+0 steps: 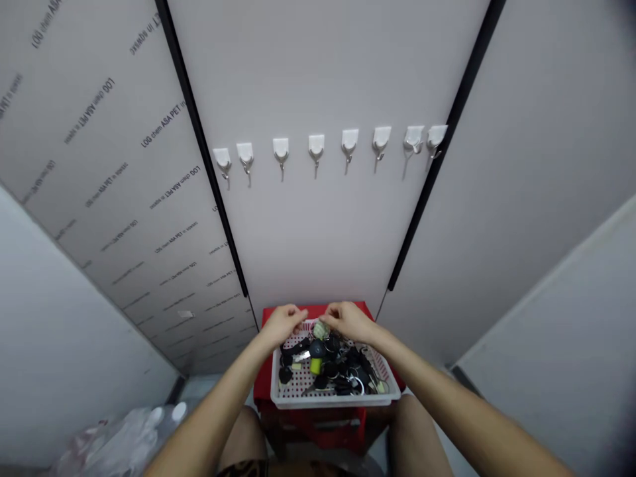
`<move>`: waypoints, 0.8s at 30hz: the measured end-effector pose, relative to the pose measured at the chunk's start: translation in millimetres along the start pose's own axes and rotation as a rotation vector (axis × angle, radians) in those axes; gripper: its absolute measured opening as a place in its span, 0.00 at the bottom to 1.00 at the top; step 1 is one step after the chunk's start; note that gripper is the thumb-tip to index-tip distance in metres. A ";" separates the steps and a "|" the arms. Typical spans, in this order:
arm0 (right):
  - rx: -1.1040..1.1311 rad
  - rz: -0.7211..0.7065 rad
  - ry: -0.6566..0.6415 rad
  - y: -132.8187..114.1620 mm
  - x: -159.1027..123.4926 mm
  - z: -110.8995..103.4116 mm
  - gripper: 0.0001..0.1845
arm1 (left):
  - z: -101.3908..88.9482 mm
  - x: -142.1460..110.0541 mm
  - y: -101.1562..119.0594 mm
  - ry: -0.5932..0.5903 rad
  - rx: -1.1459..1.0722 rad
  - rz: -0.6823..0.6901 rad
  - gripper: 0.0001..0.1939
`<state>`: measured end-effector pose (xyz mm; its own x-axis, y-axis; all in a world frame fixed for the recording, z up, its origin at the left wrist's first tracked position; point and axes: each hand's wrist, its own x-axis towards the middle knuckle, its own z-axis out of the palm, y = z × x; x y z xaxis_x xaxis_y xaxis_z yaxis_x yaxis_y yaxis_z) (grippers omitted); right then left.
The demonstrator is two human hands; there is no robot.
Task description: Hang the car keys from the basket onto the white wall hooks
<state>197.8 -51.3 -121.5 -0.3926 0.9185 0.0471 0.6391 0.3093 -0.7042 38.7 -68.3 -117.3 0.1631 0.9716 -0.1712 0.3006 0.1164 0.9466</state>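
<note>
A white perforated basket (pixel 338 402) holds a pile of black-headed keys (pixel 352 368), metal rings and tags. Among them lie a yellow-green tag (pixel 316 366) and a dark round fob (pixel 317 348). Over the basket's far left side, my left hand (pixel 285 324) has its fingers curled together; whatever may be between them is too small to make out. Opposite it, my right hand (pixel 350 321) pinches with thumb and finger at the top of a pale green round keychain (pixel 320 330). A small gap separates the two hands.
The basket stands on a red-covered stool (pixel 263 384) between my knees. Ahead, several white adhesive hooks (pixel 316 146) line a pale panel (pixel 318 225) with black edge strips. Printed panel (pixel 163 218) is at left. Plastic bags and bottles (pixel 134 430) lie on the floor, lower left.
</note>
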 end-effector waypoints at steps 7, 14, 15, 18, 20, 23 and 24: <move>0.031 0.022 -0.013 36.5 -18.5 28.4 0.14 | 36.7 -14.0 -55.1 0.024 0.264 0.123 0.15; 0.080 0.020 0.060 31.9 -21.6 34.2 0.11 | 43.4 -17.7 -68.6 0.110 0.286 0.129 0.21; 0.104 0.032 0.055 33.4 -22.2 33.6 0.12 | 41.9 -16.0 -70.2 0.105 0.234 0.114 0.19; 0.147 0.065 0.032 37.5 -25.5 29.5 0.13 | 38.3 -13.4 -71.5 0.088 0.065 0.084 0.15; 0.154 0.055 -0.032 38.4 -29.5 25.6 0.14 | 36.2 -14.8 -67.4 0.087 -0.064 0.038 0.14; 0.117 0.022 -0.124 37.8 -35.7 21.2 0.14 | 29.0 -18.5 -53.4 0.116 -0.288 -0.032 0.14; 0.099 0.017 -0.133 37.7 -37.0 20.5 0.15 | 25.0 -19.5 -47.6 0.136 -0.354 -0.038 0.15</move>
<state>222.8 -78.7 -164.4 -0.4707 0.8806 -0.0546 0.5805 0.2626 -0.7707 44.8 -98.0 -165.9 0.0245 0.9809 -0.1931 -0.0429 0.1941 0.9801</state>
